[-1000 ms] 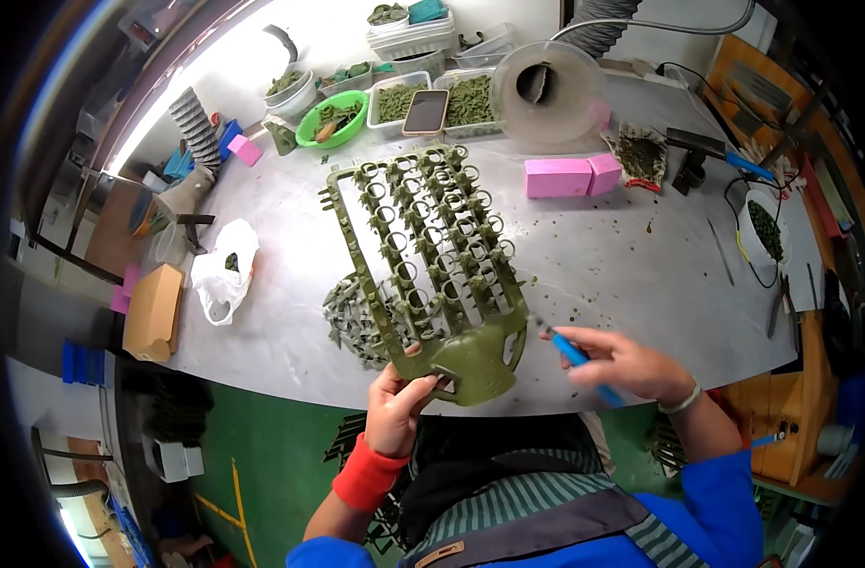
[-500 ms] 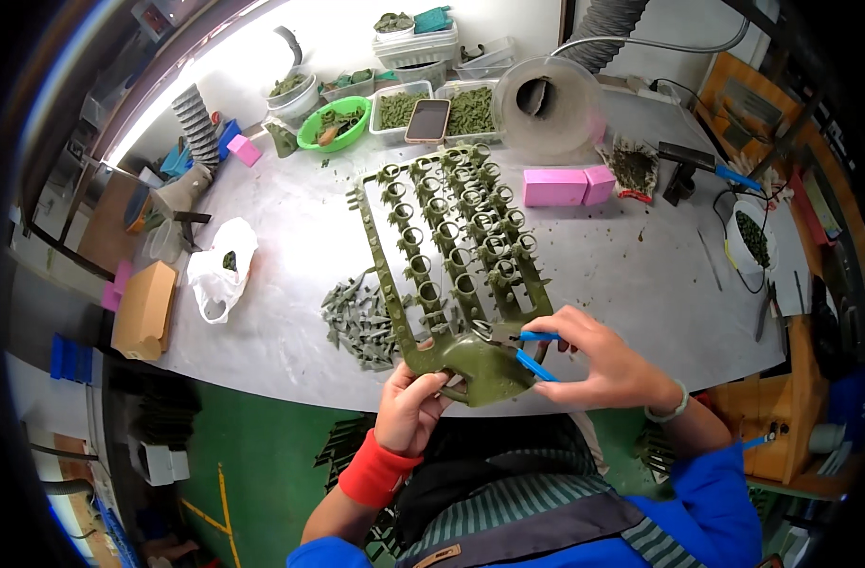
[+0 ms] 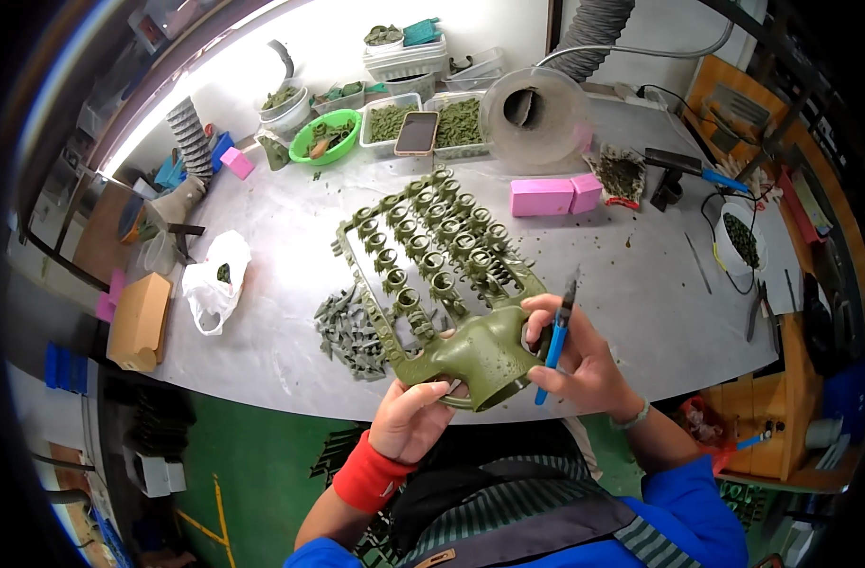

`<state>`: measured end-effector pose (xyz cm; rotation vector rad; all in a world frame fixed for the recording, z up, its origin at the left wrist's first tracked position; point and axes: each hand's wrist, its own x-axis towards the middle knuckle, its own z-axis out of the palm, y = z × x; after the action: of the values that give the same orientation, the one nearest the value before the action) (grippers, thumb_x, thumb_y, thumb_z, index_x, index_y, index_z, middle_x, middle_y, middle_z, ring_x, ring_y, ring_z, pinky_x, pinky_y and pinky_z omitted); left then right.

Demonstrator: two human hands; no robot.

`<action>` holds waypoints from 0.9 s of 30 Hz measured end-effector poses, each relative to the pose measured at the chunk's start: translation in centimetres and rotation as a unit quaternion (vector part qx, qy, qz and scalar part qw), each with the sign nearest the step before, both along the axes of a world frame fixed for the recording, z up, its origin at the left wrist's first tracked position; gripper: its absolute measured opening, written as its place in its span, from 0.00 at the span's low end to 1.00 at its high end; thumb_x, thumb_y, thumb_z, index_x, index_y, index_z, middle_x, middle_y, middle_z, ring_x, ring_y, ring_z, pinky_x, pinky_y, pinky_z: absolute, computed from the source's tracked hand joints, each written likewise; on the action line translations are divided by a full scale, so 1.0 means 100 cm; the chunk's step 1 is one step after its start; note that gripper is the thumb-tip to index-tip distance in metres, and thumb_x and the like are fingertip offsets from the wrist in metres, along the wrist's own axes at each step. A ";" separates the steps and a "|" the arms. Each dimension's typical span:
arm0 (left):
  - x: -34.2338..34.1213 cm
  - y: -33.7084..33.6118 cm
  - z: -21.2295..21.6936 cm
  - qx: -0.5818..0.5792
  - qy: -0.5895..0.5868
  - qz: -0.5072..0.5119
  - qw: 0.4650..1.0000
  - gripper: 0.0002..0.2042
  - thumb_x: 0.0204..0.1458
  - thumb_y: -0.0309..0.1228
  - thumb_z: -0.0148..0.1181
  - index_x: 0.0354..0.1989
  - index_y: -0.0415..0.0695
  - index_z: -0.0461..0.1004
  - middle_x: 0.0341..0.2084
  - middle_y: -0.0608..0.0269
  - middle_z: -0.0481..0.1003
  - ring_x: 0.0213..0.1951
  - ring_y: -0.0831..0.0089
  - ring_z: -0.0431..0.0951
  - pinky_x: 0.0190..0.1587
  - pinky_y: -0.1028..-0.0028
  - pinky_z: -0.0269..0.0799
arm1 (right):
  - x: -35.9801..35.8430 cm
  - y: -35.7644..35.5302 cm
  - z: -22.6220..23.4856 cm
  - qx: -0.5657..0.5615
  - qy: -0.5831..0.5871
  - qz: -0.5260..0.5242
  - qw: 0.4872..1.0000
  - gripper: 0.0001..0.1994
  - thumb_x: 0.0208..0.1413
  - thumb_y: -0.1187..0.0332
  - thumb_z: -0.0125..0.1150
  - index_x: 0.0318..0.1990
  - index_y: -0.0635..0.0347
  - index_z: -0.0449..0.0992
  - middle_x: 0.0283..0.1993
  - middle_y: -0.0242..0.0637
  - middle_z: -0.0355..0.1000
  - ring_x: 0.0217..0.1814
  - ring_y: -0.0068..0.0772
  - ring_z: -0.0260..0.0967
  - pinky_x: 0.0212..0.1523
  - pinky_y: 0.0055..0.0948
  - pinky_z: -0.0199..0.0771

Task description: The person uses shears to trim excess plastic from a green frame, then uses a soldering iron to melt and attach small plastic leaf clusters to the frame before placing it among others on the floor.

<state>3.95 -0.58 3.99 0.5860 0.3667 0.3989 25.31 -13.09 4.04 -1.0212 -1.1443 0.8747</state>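
An olive-green moulded sprue tree (image 3: pixel 484 355), with rows of small toothed rings and a wide cup-shaped base, is held above the front of the table. My left hand (image 3: pixel 409 418) is closed on the lower left of its base, thumb on top. In my right hand (image 3: pixel 593 369) are blue-handled nippers (image 3: pixel 555 343), their dark jaws pointing up and away from the tree. Fingers of that hand also reach the right side of the base. Beneath the tree's left side lies a heap of small grey-green pieces (image 3: pixel 349 343).
Along the back stand tubs of green parts (image 3: pixel 461 123), a phone (image 3: pixel 416 133), a green basket (image 3: pixel 326 138) and a wide extraction duct mouth (image 3: pixel 536 114). Pink blocks (image 3: pixel 541 197) sit behind the tree. A white bag (image 3: pixel 214 293) and cardboard box (image 3: pixel 141 322) stand left.
The tree has tipped, its ring rows lower and the cup's opening now visible. The nippers have come away from the base and turned jaws-up; my right hand has shifted to the base's right side.
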 end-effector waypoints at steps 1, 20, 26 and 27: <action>0.002 -0.001 -0.001 -0.017 -0.012 -0.001 1.000 0.29 0.55 0.22 0.51 0.68 0.45 0.56 0.61 0.58 0.65 0.62 0.66 0.65 0.66 0.61 0.58 | 0.003 0.003 0.000 -0.012 0.013 0.007 1.000 0.33 0.52 0.77 0.65 0.65 0.63 0.58 0.47 0.31 0.60 0.52 0.22 0.58 0.56 0.24 0.61; 0.032 0.023 -0.052 0.271 0.072 0.143 0.949 0.32 0.54 0.15 0.50 0.65 0.55 0.51 0.61 0.57 0.61 0.60 0.58 0.67 0.61 0.48 0.67 | 0.001 -0.030 -0.001 -0.225 0.431 0.124 0.865 0.35 0.58 0.48 0.57 0.68 0.56 0.56 0.43 0.35 0.66 0.42 0.25 0.62 0.45 0.28 0.64; 0.042 0.030 -0.079 0.418 0.136 0.201 0.875 0.32 0.52 0.17 0.56 0.65 0.39 0.50 0.52 0.59 0.66 0.52 0.73 0.69 0.56 0.73 0.65 | -0.017 0.001 0.023 -0.307 -0.094 0.104 0.941 0.30 0.54 0.55 0.67 0.57 0.63 0.65 0.39 0.29 0.64 0.38 0.19 0.62 0.41 0.24 0.66; 0.044 0.031 -0.076 0.459 0.143 0.201 0.853 0.31 0.53 0.18 0.56 0.65 0.40 0.50 0.50 0.59 0.68 0.50 0.74 0.70 0.53 0.74 0.66 | -0.022 0.007 0.021 -0.283 -0.117 0.079 0.949 0.31 0.51 0.47 0.68 0.51 0.66 0.69 0.37 0.38 0.69 0.37 0.30 0.67 0.41 0.28 0.70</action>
<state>8.37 2.49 -3.61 1.5321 0.5874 0.9120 23.14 -12.43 6.14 -1.5493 -1.2126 1.2783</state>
